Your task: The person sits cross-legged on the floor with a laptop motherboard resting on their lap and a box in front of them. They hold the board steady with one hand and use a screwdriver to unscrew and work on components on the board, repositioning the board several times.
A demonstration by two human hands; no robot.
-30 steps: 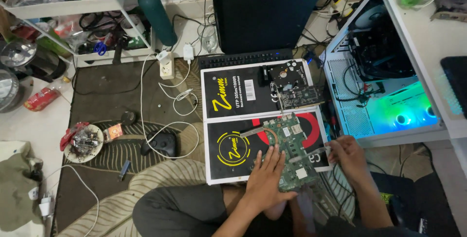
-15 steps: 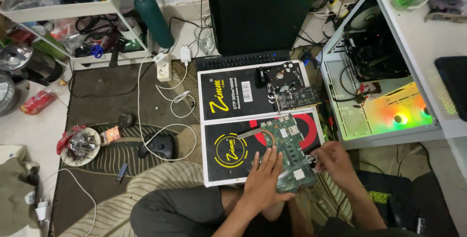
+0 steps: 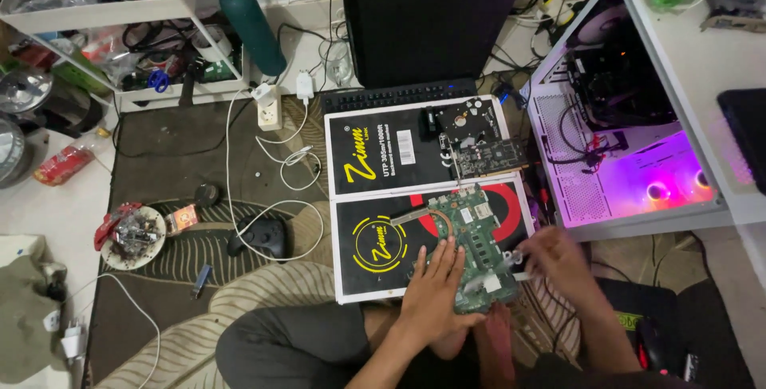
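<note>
I see one green circuit board [image 3: 471, 249] pressed flat under my spread left hand [image 3: 435, 289]; my blurred right hand [image 3: 558, 261] pinches something small beside it.

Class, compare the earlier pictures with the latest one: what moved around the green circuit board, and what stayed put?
The right hand shifted along the green circuit board's right edge and is now blurred. The open computer case lighting turned from cyan-green to purple. The left hand stayed flat on the board; the board stayed put.

Green circuit board [image 3: 471, 245]; teal bottle [image 3: 251, 26]; black box [image 3: 415, 197], yellow-red print.
</note>
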